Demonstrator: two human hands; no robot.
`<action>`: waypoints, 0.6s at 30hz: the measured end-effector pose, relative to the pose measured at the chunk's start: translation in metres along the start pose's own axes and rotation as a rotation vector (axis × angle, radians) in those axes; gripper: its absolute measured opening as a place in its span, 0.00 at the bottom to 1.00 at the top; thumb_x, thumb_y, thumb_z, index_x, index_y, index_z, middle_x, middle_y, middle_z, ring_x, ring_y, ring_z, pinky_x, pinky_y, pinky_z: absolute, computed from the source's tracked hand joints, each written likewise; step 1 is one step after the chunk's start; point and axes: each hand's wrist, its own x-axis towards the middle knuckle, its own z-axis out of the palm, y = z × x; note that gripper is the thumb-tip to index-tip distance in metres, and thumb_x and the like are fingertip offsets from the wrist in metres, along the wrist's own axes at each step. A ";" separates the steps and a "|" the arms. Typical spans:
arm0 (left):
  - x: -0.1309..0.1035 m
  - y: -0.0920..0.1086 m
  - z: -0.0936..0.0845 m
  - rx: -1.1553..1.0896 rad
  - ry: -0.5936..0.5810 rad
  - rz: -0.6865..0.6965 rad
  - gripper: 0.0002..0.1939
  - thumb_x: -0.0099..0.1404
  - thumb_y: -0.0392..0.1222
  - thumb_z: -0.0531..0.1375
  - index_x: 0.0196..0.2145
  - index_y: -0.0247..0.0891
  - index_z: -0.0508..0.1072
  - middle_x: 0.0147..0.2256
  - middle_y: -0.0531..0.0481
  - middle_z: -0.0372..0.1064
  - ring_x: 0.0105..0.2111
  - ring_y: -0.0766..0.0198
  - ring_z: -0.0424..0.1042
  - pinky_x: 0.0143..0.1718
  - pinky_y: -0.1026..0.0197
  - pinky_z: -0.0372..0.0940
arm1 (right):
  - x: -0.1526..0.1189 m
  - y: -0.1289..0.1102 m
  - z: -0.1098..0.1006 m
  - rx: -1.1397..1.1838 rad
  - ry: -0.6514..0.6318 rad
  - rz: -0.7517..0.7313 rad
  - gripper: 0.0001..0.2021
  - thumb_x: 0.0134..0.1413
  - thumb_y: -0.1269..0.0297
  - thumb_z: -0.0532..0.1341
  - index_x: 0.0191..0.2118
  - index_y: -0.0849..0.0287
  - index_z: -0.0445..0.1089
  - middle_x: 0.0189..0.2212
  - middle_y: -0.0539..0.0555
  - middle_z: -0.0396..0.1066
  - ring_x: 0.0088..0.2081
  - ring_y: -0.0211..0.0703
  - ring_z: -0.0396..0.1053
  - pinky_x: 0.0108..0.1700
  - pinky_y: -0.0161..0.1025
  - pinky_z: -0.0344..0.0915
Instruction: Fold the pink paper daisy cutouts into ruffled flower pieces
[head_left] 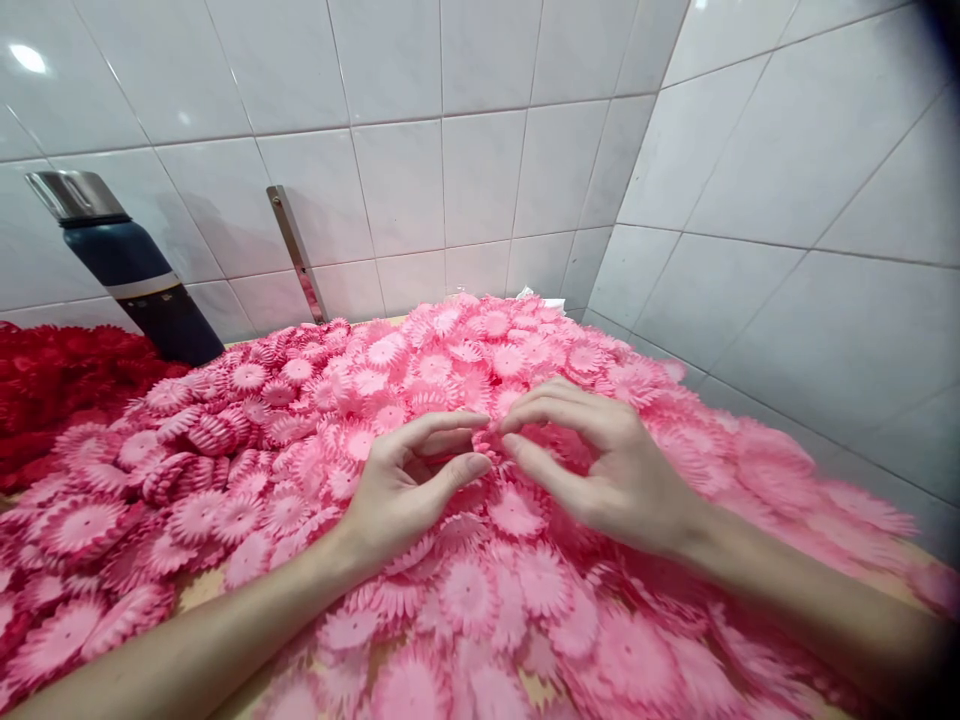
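Looks midway, we judge: some pink flowers point(169, 475) stacked near the bottle point(146, 275), plenty loose to its right, around our left hand point(409, 480) and right hand point(611, 460). Fingers point(454, 475) curled; can't tell if pinching.

hands point(397, 495) point(619, 470): 2 | pink discs point(469, 595): dozens, perhaps hundreds, overlapping | bottle point(146, 275): 1 | metal strip point(291, 237): 1 | red heap point(67, 375): 1

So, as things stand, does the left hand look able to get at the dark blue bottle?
Probably yes, by stretching: only heaped pink flower-shaped pieces lie between the left hand and the dark blue bottle, with nothing tall blocking.
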 end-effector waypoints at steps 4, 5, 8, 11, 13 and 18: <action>-0.001 -0.001 0.001 -0.019 -0.033 0.009 0.14 0.58 0.31 0.67 0.42 0.42 0.78 0.40 0.53 0.80 0.42 0.66 0.78 0.41 0.70 0.74 | -0.001 0.002 0.003 -0.022 0.044 0.057 0.07 0.51 0.72 0.63 0.38 0.59 0.68 0.29 0.52 0.74 0.33 0.43 0.72 0.37 0.44 0.68; -0.002 -0.002 0.001 -0.020 -0.039 0.009 0.14 0.58 0.31 0.67 0.42 0.42 0.78 0.40 0.53 0.80 0.42 0.66 0.78 0.41 0.70 0.74 | -0.001 0.002 0.003 -0.026 0.053 0.069 0.09 0.51 0.71 0.63 0.40 0.59 0.68 0.30 0.52 0.74 0.33 0.43 0.72 0.38 0.44 0.68; -0.003 -0.003 0.000 -0.036 -0.054 0.009 0.14 0.58 0.32 0.67 0.42 0.42 0.78 0.41 0.53 0.80 0.42 0.66 0.78 0.43 0.70 0.74 | -0.001 0.003 0.001 -0.066 0.028 0.003 0.05 0.53 0.72 0.61 0.37 0.58 0.70 0.29 0.52 0.73 0.33 0.43 0.71 0.37 0.44 0.67; -0.003 -0.004 0.000 -0.021 -0.038 0.007 0.14 0.58 0.32 0.67 0.42 0.41 0.78 0.39 0.52 0.80 0.42 0.65 0.78 0.42 0.69 0.74 | 0.000 0.001 0.000 -0.065 0.013 -0.050 0.05 0.53 0.74 0.60 0.29 0.57 0.69 0.27 0.52 0.73 0.31 0.43 0.69 0.34 0.43 0.66; -0.003 -0.004 0.001 -0.004 -0.029 0.017 0.14 0.57 0.32 0.67 0.42 0.40 0.78 0.39 0.51 0.80 0.41 0.64 0.78 0.42 0.68 0.75 | 0.000 -0.002 0.001 -0.005 0.001 0.019 0.06 0.52 0.74 0.60 0.29 0.57 0.68 0.27 0.51 0.72 0.30 0.42 0.70 0.34 0.42 0.67; -0.003 -0.002 0.002 0.030 -0.027 0.047 0.13 0.58 0.32 0.66 0.42 0.39 0.78 0.41 0.49 0.80 0.41 0.62 0.79 0.44 0.65 0.75 | -0.002 -0.007 0.002 0.153 -0.079 0.232 0.07 0.54 0.72 0.59 0.27 0.55 0.62 0.26 0.50 0.70 0.28 0.41 0.68 0.30 0.39 0.66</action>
